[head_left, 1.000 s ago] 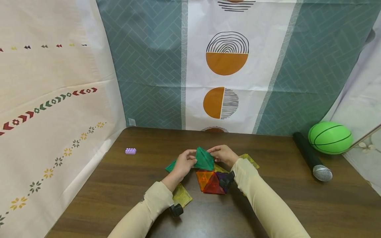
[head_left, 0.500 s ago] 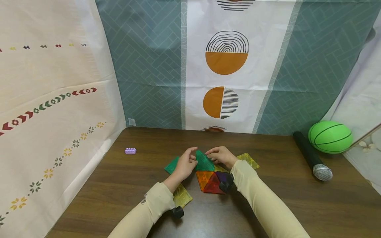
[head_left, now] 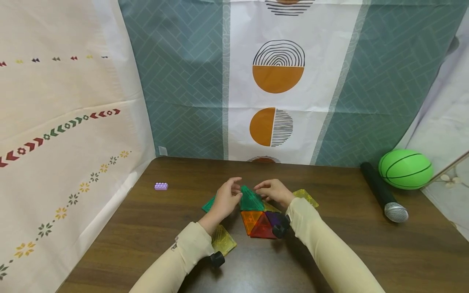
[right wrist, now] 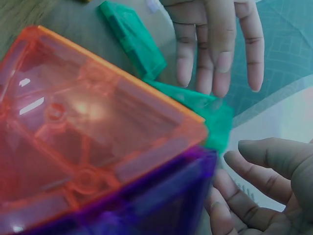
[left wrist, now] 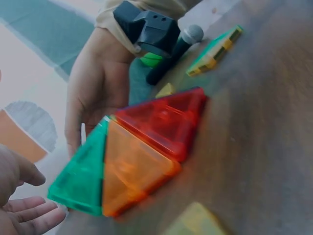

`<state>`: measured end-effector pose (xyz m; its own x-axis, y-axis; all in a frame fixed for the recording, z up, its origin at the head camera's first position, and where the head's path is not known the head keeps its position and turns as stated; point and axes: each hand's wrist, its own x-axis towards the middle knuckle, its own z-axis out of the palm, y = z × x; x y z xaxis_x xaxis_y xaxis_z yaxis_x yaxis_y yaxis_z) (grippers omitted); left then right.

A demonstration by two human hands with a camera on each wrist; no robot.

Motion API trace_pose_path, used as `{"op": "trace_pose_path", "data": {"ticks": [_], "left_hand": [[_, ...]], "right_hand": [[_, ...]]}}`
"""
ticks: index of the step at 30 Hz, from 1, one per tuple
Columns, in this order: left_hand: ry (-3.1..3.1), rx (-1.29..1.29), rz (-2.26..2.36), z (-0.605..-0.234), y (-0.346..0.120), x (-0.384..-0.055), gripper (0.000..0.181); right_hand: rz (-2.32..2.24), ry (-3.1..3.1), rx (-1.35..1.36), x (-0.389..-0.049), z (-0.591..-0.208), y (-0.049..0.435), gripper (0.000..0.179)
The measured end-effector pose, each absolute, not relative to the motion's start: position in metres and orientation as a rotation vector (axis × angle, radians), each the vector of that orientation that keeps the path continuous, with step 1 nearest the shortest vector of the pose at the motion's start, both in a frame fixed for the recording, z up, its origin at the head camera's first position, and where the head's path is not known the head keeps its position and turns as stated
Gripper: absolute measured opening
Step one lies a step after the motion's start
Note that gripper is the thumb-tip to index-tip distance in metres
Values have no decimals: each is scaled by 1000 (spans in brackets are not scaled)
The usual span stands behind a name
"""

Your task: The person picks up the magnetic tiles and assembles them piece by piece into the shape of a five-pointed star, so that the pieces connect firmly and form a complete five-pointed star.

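Note:
A green triangular magnetic tile (head_left: 251,199) lies against the far edge of an orange triangular tile (head_left: 251,220). Beside the orange one are a red tile (head_left: 262,228), a purple tile (head_left: 272,218) and a partly covered yellow tile (head_left: 272,207). My left hand (head_left: 226,199) is just left of the green tile, fingers spread and relaxed, holding nothing. On the other side hovers my right hand (head_left: 275,191), fingers loosely bent, with a gap to the tile in the right wrist view. Another green tile (head_left: 209,204) sits partly behind my left hand.
Yellow tiles lie near my left wrist (head_left: 224,241) and beyond my right hand (head_left: 307,197). A lilac toy brick (head_left: 161,186) sits at the far left of the wooden table (head_left: 176,219). At right are a microphone (head_left: 384,193) and a green ball (head_left: 405,169).
A second ago both hands held the green tile, raised and tilted. It has come down against the orange tile, and both hands have let go and moved slightly apart from it.

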<state>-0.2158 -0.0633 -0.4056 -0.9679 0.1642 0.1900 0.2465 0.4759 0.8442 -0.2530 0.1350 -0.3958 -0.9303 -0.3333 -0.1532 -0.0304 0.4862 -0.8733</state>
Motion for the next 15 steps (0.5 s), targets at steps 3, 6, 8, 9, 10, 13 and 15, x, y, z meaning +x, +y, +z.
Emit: {"op": "trace_pose_path", "data": {"ticks": [3, 6, 8, 9, 10, 13, 15], "left_hand": [[-2611, -413, -1471, -397, -61, -217, 45], [-2601, -481, -1426, -388, -57, -220, 46], [-2599, -517, -1403, -381, -54, -222, 47], [-2600, -531, -1393, -378, -52, -223, 48], [-2603, -548, -1380, -375, -49, -224, 48], [-2624, -583, -1343, -366, -41, -227, 50], [-2643, -602, -1333, -362, -34, -230, 52]], "right_hand": [[-1422, 2450, -323, -251, -389, 139, 32], [-1417, 2477, -331, -249, -379, 144, 33], [-1393, 2505, -357, -248, -372, 148, 33], [-1370, 2527, -380, -247, -369, 151, 32], [-1355, 2545, -387, -247, -366, 153, 31], [-1302, 2595, -391, -246, -356, 162, 31], [-1279, 2624, -372, -246, -352, 169, 30]]}}
